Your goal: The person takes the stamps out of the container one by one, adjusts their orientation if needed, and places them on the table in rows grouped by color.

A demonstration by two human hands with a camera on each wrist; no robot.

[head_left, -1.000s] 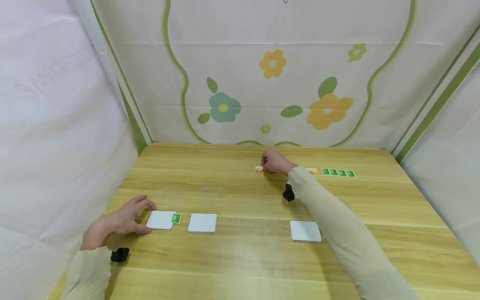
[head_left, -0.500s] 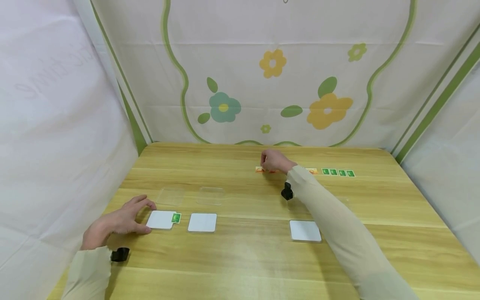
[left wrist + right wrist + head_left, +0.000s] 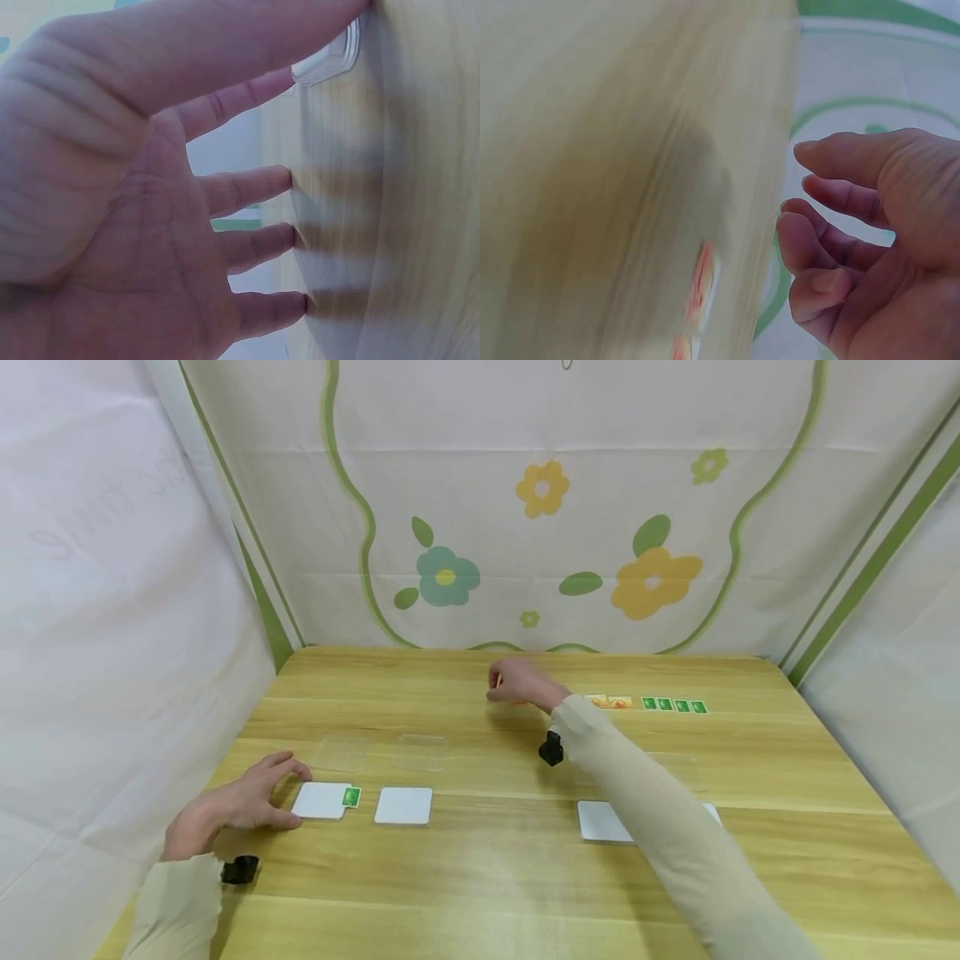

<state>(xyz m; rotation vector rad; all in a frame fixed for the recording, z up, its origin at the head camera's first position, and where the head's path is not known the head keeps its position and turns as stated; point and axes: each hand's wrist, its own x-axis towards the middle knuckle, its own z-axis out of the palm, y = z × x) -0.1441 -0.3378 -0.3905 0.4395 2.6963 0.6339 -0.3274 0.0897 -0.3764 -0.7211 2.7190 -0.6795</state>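
Observation:
My left hand (image 3: 255, 793) holds a clear box of white cards (image 3: 321, 800) at its left end, thumb at the near corner and index finger at the far one. In the left wrist view, its other fingertips (image 3: 281, 178) touch the table. A small green card (image 3: 351, 797) lies over the box's right edge. My right hand (image 3: 521, 681) hovers at the left end of a row of small cards; in the right wrist view, thumb and fingers are loosely bent, with nothing visible between them. Orange cards (image 3: 700, 285) lie below it; the hand and wrist hide part of the row in the head view.
Several green cards (image 3: 665, 704) continue the row rightward. Another white-card box (image 3: 403, 806) stands to the left, and one (image 3: 597, 821) lies partly under the right forearm. Clear lids (image 3: 420, 752) lie behind the boxes. Fabric walls (image 3: 495, 510) enclose the wooden table.
My right hand has moved left from the orange cards, and more of the row's middle now shows. The left hand and its box have stayed put.

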